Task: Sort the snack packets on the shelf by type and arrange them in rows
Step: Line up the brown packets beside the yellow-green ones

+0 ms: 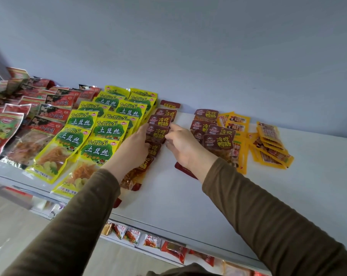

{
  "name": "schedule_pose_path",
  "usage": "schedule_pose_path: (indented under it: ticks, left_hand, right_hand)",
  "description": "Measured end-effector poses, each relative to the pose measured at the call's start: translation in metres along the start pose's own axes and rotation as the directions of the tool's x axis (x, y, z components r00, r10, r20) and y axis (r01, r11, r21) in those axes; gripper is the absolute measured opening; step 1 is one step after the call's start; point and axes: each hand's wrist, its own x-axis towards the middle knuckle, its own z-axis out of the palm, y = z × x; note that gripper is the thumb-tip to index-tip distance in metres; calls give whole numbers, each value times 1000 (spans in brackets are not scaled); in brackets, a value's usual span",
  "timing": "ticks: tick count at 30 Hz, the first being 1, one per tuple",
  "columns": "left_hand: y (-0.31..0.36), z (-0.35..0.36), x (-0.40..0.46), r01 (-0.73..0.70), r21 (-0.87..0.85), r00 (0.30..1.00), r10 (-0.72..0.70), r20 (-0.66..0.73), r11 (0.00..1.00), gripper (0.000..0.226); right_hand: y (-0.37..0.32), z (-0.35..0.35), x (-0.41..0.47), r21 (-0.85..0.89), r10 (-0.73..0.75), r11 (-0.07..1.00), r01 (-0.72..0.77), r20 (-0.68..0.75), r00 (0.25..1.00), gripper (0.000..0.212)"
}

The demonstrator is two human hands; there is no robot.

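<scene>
Flanking the brown packet row [158, 132], left hand [135, 148] presses flat, right hand [180, 145] pinches one packet.

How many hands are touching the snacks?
2. The left hand rests on the brown packet row beside the yellow packets; the right hand touches the same row's right side.

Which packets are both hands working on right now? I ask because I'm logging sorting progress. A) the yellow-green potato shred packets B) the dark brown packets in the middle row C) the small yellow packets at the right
B: the left hand and right hand both touch the row of dark brown packets, beside the yellow-green ones.
</scene>
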Motion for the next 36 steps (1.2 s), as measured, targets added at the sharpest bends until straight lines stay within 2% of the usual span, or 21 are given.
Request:
schedule_pose_path:
  ticks: [2,4,6,7,8,10,11,12,13,14,15,17,20,25,27,31,33,36]
  left_hand:
    - [-6,-12,-9,-10,-53,999,7,-45,999,64]
    - [-18,-21,-25,-93,-36,984,86,-154,995,57]
    - [-30,-22,-46,-209,25,957,210,-200,978,51]
    - [-35,-18,-55,-241,61,954,248,-167,968,49]
    - [-39,-11,-63,-251,97,959,261,-114,963,50]
    - [-44,9,-73,-236,164,970,241,-16,958,60]
    - [-45,19,-76,-222,193,974,227,-2,956,64]
    - [-45,28,-77,-202,208,978,209,-15,957,65]
    - [-42,34,-78,-173,202,982,186,-44,964,65]
    - [-39,38,-78,-143,178,984,159,-75,973,65]
    - [-36,40,-78,-118,151,986,134,-96,981,67]
    - [-31,40,-80,-85,134,989,100,-107,987,73]
    - [-22,29,-77,-107,126,983,124,-133,986,75]
    - [23,29,-45,-296,116,954,300,-18,948,64]
    - [50,41,-26,-365,94,931,362,44,926,63]
    - [99,74,0,-473,90,877,458,145,876,72]
    - [109,85,8,-492,129,864,465,191,861,77]
    - [102,88,13,-483,133,870,456,186,866,76]
  right_hand:
    - [-3,-7,-7,-4,-61,998,61,-11,998,55]
    - [-4,-17,-13,-58,-137,989,136,-4,991,56]
    - [-2,-23,-21,-235,-224,943,236,80,971,54]
    - [1,-22,-26,-373,-270,875,309,153,951,53]
    - [7,-20,-30,-526,-311,755,392,238,920,53]
    - [22,-8,-37,-764,-339,387,516,403,850,55]
    - [30,-2,-39,-815,-313,203,543,472,824,58]
    - [38,3,-40,-834,-268,71,547,512,816,60]
    - [44,5,-41,-846,-228,3,534,519,824,63]
    - [47,7,-40,-855,-212,-14,519,510,834,66]
    - [46,6,-40,-856,-215,0,516,504,836,68]
    - [37,1,-43,-843,-265,95,530,492,829,65]
    - [15,-26,-45,-843,-423,216,493,375,825,53]
    - [-17,-109,-43,-913,-522,352,205,-10,853,42]
    - [-17,-133,-40,-921,-501,370,119,-90,860,42]
    - [-3,-149,-33,-928,-380,361,86,-63,923,51]
    - [2,-153,-33,-896,-356,435,93,-76,931,56]
    - [10,-161,-35,-844,-304,526,109,-67,950,62]
